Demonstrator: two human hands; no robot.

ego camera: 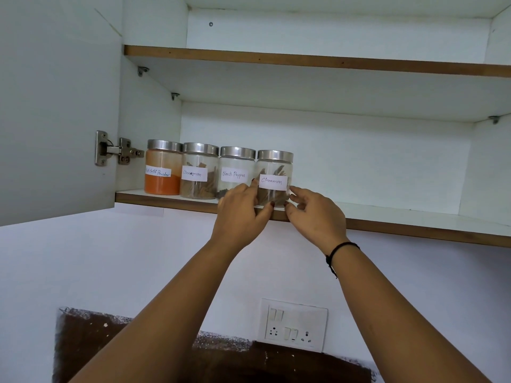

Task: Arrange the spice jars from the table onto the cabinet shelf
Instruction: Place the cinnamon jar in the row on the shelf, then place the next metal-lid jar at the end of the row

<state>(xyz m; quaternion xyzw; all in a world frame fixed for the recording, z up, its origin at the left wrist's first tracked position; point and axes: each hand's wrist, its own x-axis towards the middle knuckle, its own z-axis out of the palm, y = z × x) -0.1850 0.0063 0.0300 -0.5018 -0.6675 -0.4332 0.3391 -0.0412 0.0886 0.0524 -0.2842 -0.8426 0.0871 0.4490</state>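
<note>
**End Cinnamon jar (pixel 275 168) in both my hands, right of the Black Pepper jar (pixel 236 172)**

The end Cinnamon jar stands upright at the front edge of the lower shelf (pixel 401 221), immediately right of the Black Pepper jar. Their steel lids look as if they touch, though I cannot tell for sure. My left hand (pixel 239 210) sits in front of and below the Black Pepper jar, covering its lower right corner. My forefinger lies up the left side of the end Cinnamon jar and my thumb curls in at the jar's base. My right hand (pixel 315 214), further right of the Black Pepper jar, has its fingers bent. The tips of its forefinger and thumb nip the lower right side of the same jar. Both hands are partly closed and hold that one jar between them. A black thread band (pixel 341 248) circles my right wrist.

Left of the Black Pepper jar, touching it or nearly so, stands a second Cinnamon jar (pixel 199 172). Left of that, ending the row, is the Red Chilli Powder jar (pixel 163 170), filled orange-red. All four jars are clear, with steel lids and white handwritten labels facing me. Further left again are the steel hinge (pixel 119 152) and the open white cabinet door (pixel 55 106). Above the Black Pepper jar runs the brown-edged upper shelf (pixel 304 60). Below it and to the right, on the white wall, is a switch-and-socket plate (pixel 294 324).
</note>
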